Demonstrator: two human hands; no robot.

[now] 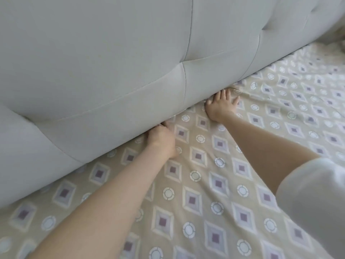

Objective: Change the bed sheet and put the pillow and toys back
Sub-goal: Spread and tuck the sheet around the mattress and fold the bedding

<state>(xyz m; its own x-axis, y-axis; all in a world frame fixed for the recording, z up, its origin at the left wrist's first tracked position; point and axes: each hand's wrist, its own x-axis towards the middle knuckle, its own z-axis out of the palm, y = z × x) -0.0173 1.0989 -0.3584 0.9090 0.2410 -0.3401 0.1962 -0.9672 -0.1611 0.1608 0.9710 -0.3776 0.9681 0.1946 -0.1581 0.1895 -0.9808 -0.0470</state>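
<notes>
A beige bed sheet printed with diamonds and circles covers the mattress across the lower part of the view. My left hand rests at the sheet's edge where it meets the headboard, fingers curled and their tips hidden in the gap. My right hand lies flat on the sheet further right, fingers spread, fingertips touching the base of the headboard. The sheet is creased beside the right hand. No pillow or toys are in view.
A padded light grey headboard with tufted seams fills the upper left and runs diagonally to the upper right. A white sleeve shows on my right arm.
</notes>
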